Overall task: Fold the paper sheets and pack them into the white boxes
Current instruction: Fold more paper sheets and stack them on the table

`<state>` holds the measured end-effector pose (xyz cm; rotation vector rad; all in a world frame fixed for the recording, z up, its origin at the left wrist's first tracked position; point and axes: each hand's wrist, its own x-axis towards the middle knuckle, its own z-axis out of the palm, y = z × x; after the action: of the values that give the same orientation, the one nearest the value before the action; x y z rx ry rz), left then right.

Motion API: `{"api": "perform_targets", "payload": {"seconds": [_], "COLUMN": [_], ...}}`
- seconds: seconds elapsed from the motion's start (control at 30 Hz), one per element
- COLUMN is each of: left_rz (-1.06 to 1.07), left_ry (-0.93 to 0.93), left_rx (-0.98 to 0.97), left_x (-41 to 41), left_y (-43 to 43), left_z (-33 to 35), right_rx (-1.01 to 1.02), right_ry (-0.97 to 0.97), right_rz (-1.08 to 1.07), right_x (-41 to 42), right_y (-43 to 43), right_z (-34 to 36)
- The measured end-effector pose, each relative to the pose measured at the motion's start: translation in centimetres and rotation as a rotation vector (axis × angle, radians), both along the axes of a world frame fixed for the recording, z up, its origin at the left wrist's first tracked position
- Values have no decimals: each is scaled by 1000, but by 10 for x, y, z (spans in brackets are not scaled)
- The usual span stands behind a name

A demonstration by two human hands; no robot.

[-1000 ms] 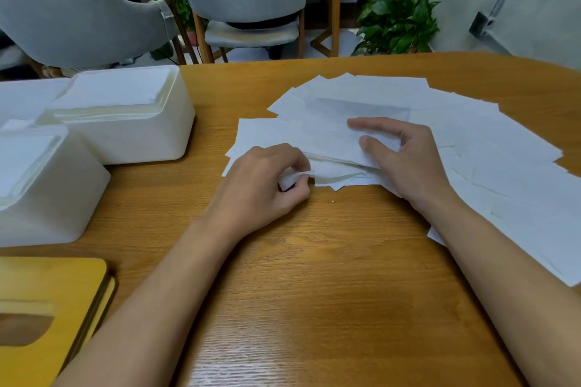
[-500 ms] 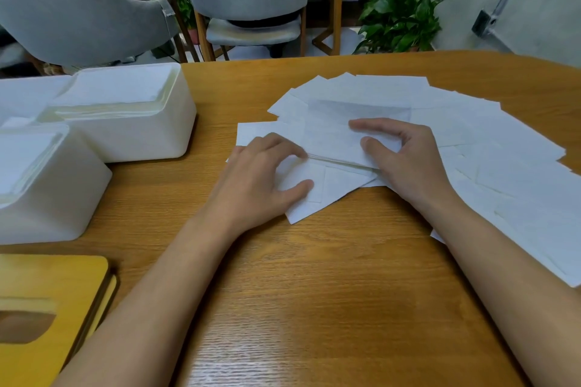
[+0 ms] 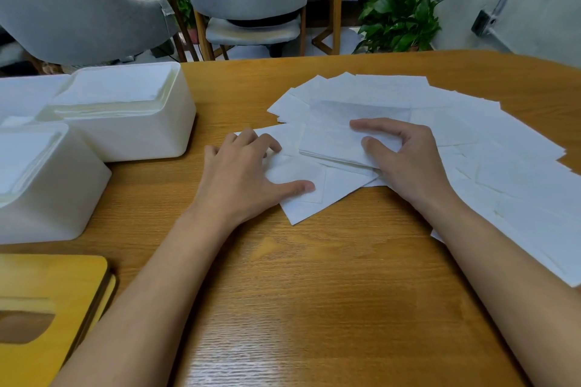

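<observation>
My left hand (image 3: 242,173), thumb stretched out, presses small sheet (image 3: 301,201) flat on table (image 3: 314,292). My right hand (image 3: 405,160) rests thumb and fingertips on paper stack (image 3: 333,144) just beside. Loose sheets (image 3: 509,160) fan out to right. Two white boxes (image 3: 135,138) at left, paper inside both.

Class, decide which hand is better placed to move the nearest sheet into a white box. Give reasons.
Left, probably. The left hand rests on that sheet, and the white boxes stand on its side; the right hand presses the stack.
</observation>
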<state>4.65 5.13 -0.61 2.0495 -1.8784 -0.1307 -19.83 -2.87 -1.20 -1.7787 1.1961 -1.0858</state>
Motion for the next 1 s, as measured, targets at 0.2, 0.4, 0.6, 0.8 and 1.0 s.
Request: {"api": "perform_targets", "payload": {"seconds": [0.2,0.4,0.6,0.8,1.0], "left_rz": [-10,-26,-207,-304,-158], "left_ry": [99,374,575,758,878], "left_rx": [-31,-7,-22,-109,-259], "left_x": [-1,8,10,-1,-6], "left_y": [1,0,7,12,6], "left_z": [4,13,29,33,25], "right_rx": [1,-11,-54,-46,52], "right_ry": [0,-15,-22,-62,-192], "right_rz": [-3,3,-39,25,304], "right_x": [0,0,-1,1,12], "right_y": [0,-1,-3,3,25], "right_z": [1,-1,-5,5,19]}}
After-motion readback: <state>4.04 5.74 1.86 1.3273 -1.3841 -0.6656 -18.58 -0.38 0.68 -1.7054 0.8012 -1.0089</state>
